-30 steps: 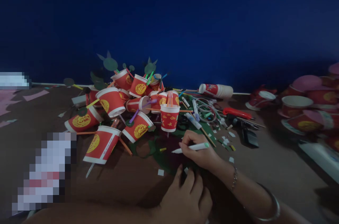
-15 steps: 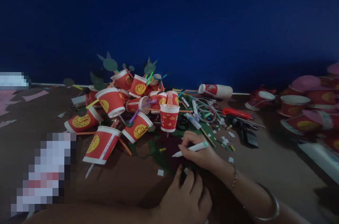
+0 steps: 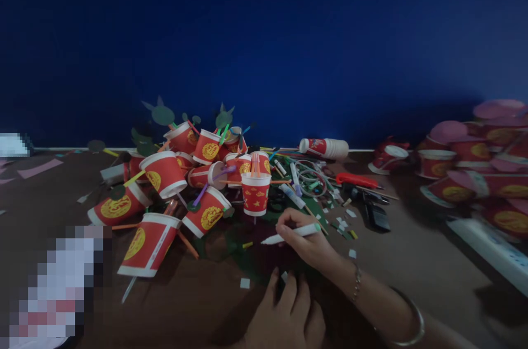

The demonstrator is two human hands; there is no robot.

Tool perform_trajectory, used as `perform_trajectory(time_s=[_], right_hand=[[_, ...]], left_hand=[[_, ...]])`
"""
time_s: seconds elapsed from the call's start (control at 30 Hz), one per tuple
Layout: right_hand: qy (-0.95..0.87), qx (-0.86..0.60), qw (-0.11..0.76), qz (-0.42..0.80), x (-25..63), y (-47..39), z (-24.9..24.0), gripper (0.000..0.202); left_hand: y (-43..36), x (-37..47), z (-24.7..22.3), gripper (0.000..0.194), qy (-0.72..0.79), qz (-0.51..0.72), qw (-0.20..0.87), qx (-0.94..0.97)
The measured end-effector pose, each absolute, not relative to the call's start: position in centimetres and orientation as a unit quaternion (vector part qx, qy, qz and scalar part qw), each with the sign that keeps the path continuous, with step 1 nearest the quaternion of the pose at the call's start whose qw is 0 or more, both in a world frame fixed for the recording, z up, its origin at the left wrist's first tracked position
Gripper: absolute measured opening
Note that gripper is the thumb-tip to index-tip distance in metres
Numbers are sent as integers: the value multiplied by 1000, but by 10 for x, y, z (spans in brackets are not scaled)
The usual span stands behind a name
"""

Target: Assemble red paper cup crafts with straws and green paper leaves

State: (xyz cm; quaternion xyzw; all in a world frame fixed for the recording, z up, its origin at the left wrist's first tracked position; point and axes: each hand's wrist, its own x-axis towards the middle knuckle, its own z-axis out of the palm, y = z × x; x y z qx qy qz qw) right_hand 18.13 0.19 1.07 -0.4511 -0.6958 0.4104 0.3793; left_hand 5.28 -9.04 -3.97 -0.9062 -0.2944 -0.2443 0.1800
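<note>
Between its thumb and fingers my right hand (image 3: 301, 236) grips a white marker (image 3: 291, 233) with a green end; its tip points left, above dark sheets on the table. Just below, my left hand (image 3: 289, 310) rests with its fingers spread on the dark surface, and a small white scrap (image 3: 284, 277) lies by its fingertips. A red paper cup (image 3: 256, 194) with orange straws stands beyond the hands. Beside it, a small yellow piece (image 3: 247, 245) and a white paper square (image 3: 245, 283) lie left of the marker tip.
Red cups with straws (image 3: 165, 173) are heaped at the left. Behind my right hand are a glue stick (image 3: 292, 195), a red cutter (image 3: 357, 179) and a black object (image 3: 376, 217). Stacked cups (image 3: 325, 148) lie by the wall. A white power strip (image 3: 490, 250) is at the right.
The view has shifted, so the cups and tools appear slightly lower and further left. My right hand still holds the marker, and my left hand stays spread on the surface.
</note>
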Motion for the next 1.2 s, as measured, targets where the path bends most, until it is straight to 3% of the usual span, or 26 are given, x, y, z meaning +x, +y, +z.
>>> perform_trajectory(time_s=[0.17, 0.33, 0.5, 0.6, 0.73, 0.97, 1.2], right_hand=[[-738, -424, 429, 303, 185, -2, 12, 30], [-731, -477, 466, 147, 199, 7, 18, 15], [-713, -601, 360, 38, 240, 56, 21, 52], [-685, -687, 243, 23, 260, 85, 32, 64], [-658, -738, 153, 15, 253, 98, 45, 30], [-657, -741, 121, 69, 217, 90, 28, 31], [-643, -739, 181, 91, 232, 96, 27, 25]], left_hand=[[-86, 55, -55, 16, -284, -280, 212, -892], [-81, 61, -66, 10, -286, -336, 247, -863], [-78, 65, -69, 8, -282, -360, 263, -849], [-78, 66, -69, 8, -286, -355, 262, -851], [-76, 68, -64, 7, -291, -388, 273, -831], [-75, 66, -66, 8, -285, -377, 274, -838], [-74, 66, -70, 11, -287, -385, 277, -832]])
